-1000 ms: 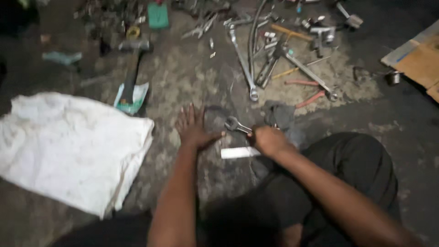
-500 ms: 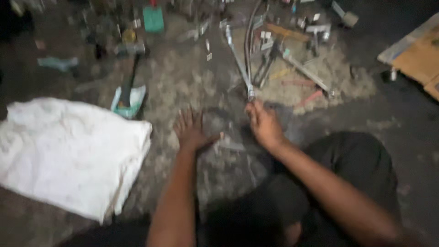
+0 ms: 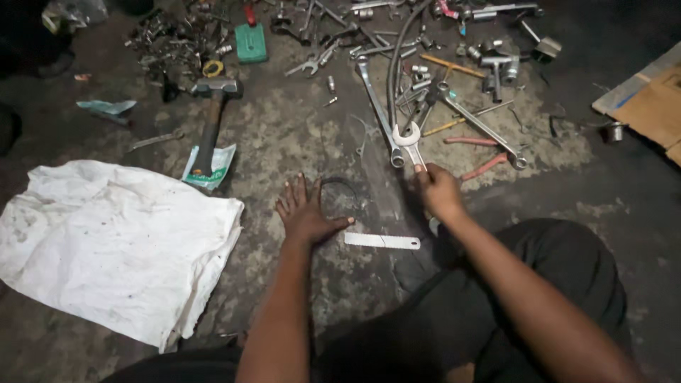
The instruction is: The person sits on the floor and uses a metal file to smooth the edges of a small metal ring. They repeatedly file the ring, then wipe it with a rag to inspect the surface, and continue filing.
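My left hand (image 3: 305, 211) lies flat on the stained floor, fingers spread, beside a thin dark ring (image 3: 339, 186) of rubber or wire. My right hand (image 3: 437, 190) grips the shaft of a silver open-ended spanner (image 3: 409, 139), whose jaw points away from me over the tool pile. A flat metal ruler (image 3: 381, 241) lies on the floor between my two hands, touching neither.
Long spanners (image 3: 379, 106), a dark hose (image 3: 395, 67) and sockets are scattered ahead. A sledge hammer (image 3: 210, 122) rests on a small packet (image 3: 210, 167). A white cloth (image 3: 113, 241) spreads at left, cardboard (image 3: 649, 99) at right, a green box (image 3: 251, 42) far ahead.
My right hand has moved away from the spot near the ruler, forward toward the tool pile, and now holds the spanner out ahead. My left hand has stayed flat on the floor.
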